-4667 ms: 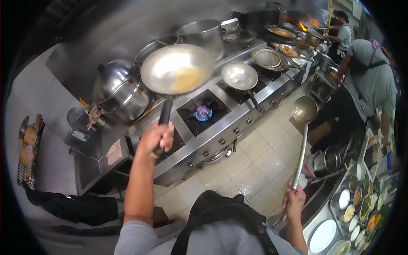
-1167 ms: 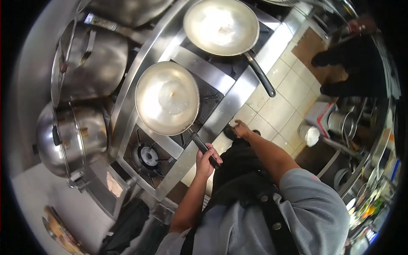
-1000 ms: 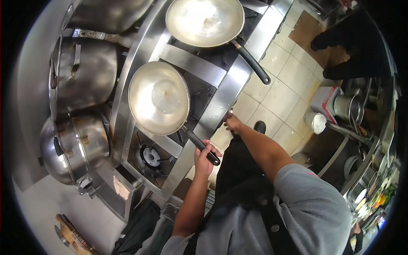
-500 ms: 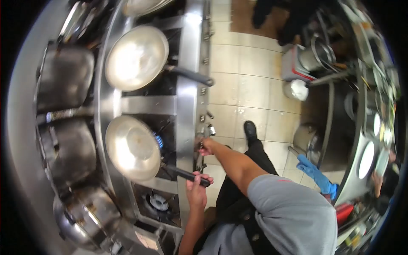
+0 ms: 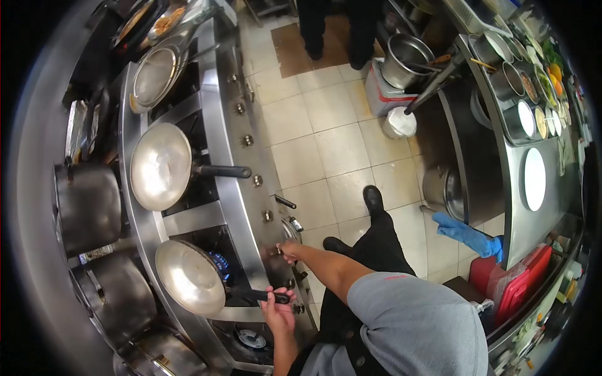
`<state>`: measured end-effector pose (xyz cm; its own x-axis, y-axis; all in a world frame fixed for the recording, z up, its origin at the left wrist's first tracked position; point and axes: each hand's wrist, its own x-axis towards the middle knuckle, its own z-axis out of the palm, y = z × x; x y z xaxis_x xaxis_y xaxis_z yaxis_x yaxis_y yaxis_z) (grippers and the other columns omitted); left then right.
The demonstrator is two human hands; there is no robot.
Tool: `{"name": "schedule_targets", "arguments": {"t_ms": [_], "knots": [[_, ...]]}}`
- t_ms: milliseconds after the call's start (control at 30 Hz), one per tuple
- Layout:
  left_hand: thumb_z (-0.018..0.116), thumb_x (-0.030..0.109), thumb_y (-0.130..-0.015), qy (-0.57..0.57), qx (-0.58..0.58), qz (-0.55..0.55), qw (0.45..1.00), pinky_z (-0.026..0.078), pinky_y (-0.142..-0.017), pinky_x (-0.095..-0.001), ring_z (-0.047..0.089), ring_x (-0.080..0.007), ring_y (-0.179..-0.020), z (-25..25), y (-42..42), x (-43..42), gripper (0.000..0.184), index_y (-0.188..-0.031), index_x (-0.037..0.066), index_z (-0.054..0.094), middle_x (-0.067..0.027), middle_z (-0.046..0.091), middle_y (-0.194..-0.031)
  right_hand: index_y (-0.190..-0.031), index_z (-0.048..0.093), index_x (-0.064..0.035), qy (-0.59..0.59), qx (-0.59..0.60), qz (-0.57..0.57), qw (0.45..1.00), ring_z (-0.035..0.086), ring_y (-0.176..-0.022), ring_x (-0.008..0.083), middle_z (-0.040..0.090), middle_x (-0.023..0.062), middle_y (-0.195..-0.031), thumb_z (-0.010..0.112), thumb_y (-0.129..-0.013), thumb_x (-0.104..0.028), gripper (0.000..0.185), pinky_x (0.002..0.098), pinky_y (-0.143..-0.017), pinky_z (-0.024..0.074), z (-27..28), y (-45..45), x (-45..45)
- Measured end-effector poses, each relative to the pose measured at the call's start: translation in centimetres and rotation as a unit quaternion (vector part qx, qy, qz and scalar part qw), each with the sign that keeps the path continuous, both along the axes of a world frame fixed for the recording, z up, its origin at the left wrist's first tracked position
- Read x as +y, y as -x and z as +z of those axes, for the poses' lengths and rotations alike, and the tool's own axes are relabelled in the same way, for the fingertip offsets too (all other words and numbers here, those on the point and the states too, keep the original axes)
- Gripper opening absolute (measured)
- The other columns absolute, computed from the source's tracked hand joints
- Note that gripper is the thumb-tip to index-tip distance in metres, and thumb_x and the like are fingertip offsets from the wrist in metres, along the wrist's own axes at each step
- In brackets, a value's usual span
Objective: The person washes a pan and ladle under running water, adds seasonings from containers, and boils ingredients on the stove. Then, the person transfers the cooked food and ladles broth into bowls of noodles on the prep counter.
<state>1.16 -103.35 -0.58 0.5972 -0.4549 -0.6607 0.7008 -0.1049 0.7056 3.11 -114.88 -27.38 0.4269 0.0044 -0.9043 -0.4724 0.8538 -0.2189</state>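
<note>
My left hand (image 5: 279,313) is closed around the black handle of a frying pan (image 5: 189,276) at the lower left. This pan is light metal, looks bare inside, and sits at the front of the stove, with blue burner flame (image 5: 219,263) showing at its edge. My right hand (image 5: 288,251) is at the stove's front panel, its fingers pinched on a control knob (image 5: 279,249) that they partly hide. Beyond it, a second frying pan (image 5: 162,166) rests on the neighbouring burner, its black handle pointing over the front edge.
Large pots (image 5: 88,203) line the back of the stove. Strainers (image 5: 155,76) lie farther along. A bare burner (image 5: 251,338) is below my left hand. To the right stand a counter with a white plate (image 5: 535,180), a blue cloth (image 5: 465,235) and red boards (image 5: 527,282). A person's legs (image 5: 338,28) are ahead.
The view has shifted, so the stove and pans appear lower and farther left. Both hands keep their places on the pan handle and knob. More of the blue flame shows beside the pan.
</note>
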Motion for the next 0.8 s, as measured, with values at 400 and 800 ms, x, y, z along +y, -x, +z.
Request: {"name": "schedule_targets", "arguments": {"t_ms": [400,800], "knots": [[0.057,0.036,-0.093,-0.181,-0.088,0.127,0.971,0.054,-0.056,-0.0361,0.064,-0.0199,-0.067,-1.1,1.7,-2.8,0.030,-0.100,0.007,0.053,-0.0083,0.065,-0.084,-0.105,0.057,-0.0036,0.423,0.233,-0.296,0.824,0.061,-0.090,0.0260,0.063,0.0133,-0.094,0.065,-0.083,-0.012,0.025,0.0382,-0.070,0.0510,-1.6,43.9,-46.6],[0.079,0.030,-0.076,-0.382,-0.088,-0.127,0.911,0.050,-0.052,-0.0279,0.064,-0.0146,-0.067,1.0,4.4,-0.8,0.062,-0.115,-0.002,0.042,-0.0081,0.063,-0.084,-0.109,0.060,-0.0041,0.246,-0.170,-0.474,0.828,0.060,-0.081,0.0173,0.062,0.0056,-0.089,0.060,-0.092,-0.020,0.023,0.0280,-0.077,0.0559,-10.3,64.5,-66.7]]}}
